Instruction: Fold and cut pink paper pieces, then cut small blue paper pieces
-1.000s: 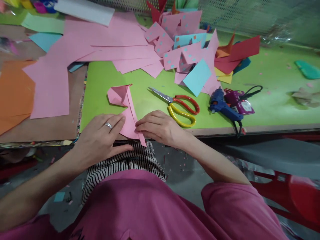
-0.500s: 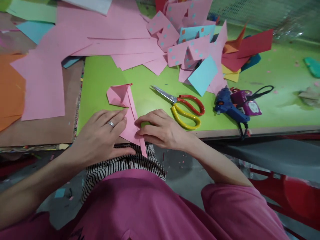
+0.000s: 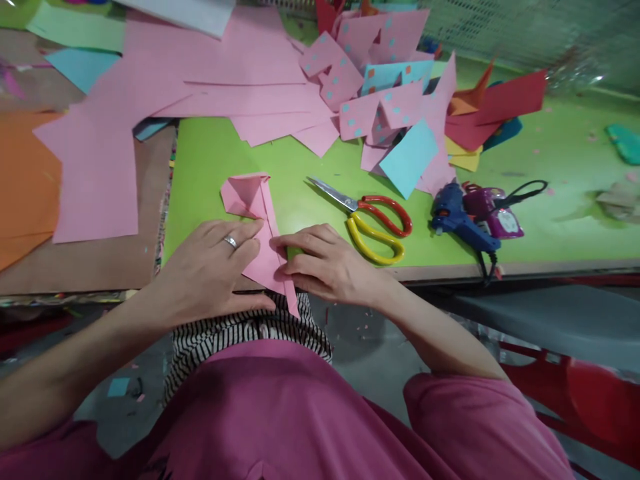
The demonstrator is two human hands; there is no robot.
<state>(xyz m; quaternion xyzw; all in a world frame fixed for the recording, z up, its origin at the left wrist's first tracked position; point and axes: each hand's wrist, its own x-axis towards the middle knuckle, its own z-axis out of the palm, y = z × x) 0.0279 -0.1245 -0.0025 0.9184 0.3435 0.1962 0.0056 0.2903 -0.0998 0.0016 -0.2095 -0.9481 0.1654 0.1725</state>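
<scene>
A folded piece of pink paper (image 3: pixel 264 263) lies at the front edge of the green tabletop, with a narrow strip folded along its right side and a raised, curled flap at the far end. The strip's near end sticks out past the edge. My left hand (image 3: pixel 207 270) rests flat on the paper's left part, thumb stretched apart. Bent fingers of my right hand (image 3: pixel 327 263) press on the folded strip; its thumb is hidden. To the right lie scissors (image 3: pixel 356 205) with one red and one yellow handle, blades pointing away to the left.
A blue glue gun (image 3: pixel 457 217) sits beside a purple object (image 3: pixel 500 213) with a black cord. Pink sheets (image 3: pixel 210 60), dotted pink cutouts (image 3: pixel 365 113) and a light blue piece (image 3: pixel 410 160) lie behind. Orange paper (image 3: pixel 27 187) is at left on brown board (image 3: pixel 155 200).
The whole scene sits slightly lower and further right as my head view shifts. Both hands stay on the pink paper, with hardly any visible movement along it.
</scene>
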